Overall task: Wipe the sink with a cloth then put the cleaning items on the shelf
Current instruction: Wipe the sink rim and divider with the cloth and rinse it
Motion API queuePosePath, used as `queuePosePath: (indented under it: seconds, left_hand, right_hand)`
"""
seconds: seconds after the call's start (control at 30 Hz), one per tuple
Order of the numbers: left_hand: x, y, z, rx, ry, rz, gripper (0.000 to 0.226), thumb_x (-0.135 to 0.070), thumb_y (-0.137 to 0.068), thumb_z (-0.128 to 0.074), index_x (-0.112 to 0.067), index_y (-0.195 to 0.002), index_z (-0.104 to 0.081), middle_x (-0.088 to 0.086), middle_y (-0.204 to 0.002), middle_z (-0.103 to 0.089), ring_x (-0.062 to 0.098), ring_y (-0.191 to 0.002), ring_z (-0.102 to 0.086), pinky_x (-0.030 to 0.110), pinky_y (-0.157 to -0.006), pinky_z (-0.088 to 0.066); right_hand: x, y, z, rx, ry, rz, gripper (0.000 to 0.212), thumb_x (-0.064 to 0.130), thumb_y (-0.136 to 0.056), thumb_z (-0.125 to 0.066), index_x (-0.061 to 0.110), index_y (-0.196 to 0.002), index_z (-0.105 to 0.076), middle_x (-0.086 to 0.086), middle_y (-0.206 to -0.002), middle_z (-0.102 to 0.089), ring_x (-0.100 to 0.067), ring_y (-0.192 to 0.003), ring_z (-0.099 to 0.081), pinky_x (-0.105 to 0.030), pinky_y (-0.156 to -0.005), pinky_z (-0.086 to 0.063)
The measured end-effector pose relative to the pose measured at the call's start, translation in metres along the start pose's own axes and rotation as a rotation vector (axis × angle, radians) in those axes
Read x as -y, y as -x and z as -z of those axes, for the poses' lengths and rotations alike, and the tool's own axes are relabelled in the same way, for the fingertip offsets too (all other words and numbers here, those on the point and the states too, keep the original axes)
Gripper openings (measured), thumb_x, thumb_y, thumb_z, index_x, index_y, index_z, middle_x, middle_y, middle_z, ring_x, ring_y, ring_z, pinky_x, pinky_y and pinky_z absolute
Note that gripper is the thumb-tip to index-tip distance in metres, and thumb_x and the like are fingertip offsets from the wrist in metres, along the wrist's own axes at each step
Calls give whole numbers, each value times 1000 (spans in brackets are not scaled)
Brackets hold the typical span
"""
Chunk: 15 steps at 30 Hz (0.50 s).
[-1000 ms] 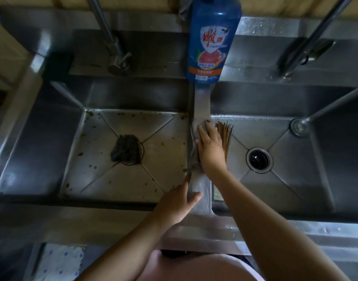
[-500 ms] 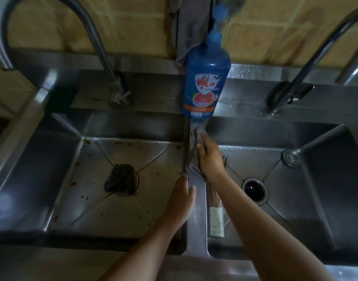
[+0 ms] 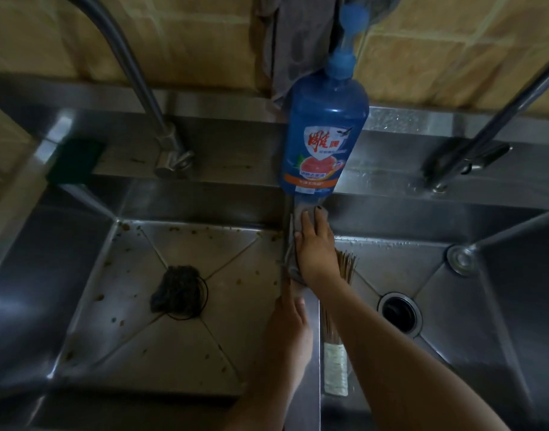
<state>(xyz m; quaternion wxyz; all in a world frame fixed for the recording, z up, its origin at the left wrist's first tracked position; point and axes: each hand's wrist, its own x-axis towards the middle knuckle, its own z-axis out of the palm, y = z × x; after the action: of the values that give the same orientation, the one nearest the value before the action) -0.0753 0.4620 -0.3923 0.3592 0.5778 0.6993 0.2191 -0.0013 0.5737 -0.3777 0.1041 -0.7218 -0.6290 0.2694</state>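
A double steel sink [image 3: 301,362] has a narrow divider between its two basins. My right hand [image 3: 315,244] presses a grey cloth [image 3: 293,265] flat on the divider with straight fingers, its fingertips just below a blue detergent bottle [image 3: 324,138] standing on the back ledge. Lower on the divider my left hand [image 3: 293,318] rests with relaxed fingers, touching the cloth's near end. A dark scouring pad [image 3: 176,290] lies over the left basin's drain. A bamboo whisk brush [image 3: 338,321] lies in the right basin along the divider.
The left basin floor [image 3: 142,346] is speckled with food bits. A green sponge [image 3: 75,161] sits at the back left corner. Two faucets [image 3: 170,150] [image 3: 465,157] rise from the back ledge. A grey rag [image 3: 295,42] hangs on the tiled wall. The right drain [image 3: 399,312] is uncovered.
My right hand has slid the cloth up the divider toward the bottle. My left hand moved up the divider behind it. The camera view tilted upward, showing more wall.
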Motion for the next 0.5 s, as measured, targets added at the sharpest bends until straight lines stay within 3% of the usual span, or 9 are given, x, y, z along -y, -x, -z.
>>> queuePosePath:
  seconds: [0.1,0.17,0.27,0.37,0.5]
  left_hand:
    - [0,-1,-5,-78,-119,37,41,-37,-97,-28,-23,-135,-37,4,-112,-61,14,-86,-61,7,-60,-33]
    - [2,-1,-14,-89,-125,85,46,-40,-97,-28,-28,-142,-27,4,-120,-59,15,-94,-60,7,-59,-29]
    - [-1,-3,-11,-112,-89,91,46,-38,-98,-29,-24,-141,-30,7,-124,-57,19,-101,-59,17,-73,-34]
    - [2,-7,-10,-32,-119,108,37,-33,-98,-28,-17,-126,-45,5,-109,-61,15,-93,-60,18,-73,-40]
    - [7,-7,-11,6,-150,53,33,-24,-99,-31,-14,-128,-44,4,-124,-56,16,-108,-55,13,-79,-32]
  right_hand:
    - [5,-19,8,-25,-23,-16,57,24,-100,-34,23,-150,-7,-4,-158,8,-33,-144,-3,-47,-118,-12]
    - [5,-21,8,-21,-24,-20,57,25,-100,-34,24,-150,-6,-4,-158,8,-34,-144,-4,-47,-117,-13]
    - [7,-16,10,-18,-64,-34,54,28,-102,-28,25,-150,-4,-2,-158,9,-32,-144,-2,-45,-117,-12]
    - [8,7,7,-24,-23,-21,54,29,-102,-26,22,-150,-2,-3,-157,12,-31,-145,3,-42,-117,-5]
    - [1,30,0,-15,-107,5,53,34,-102,-26,24,-150,-7,0,-158,10,-30,-144,-3,-41,-117,-9]
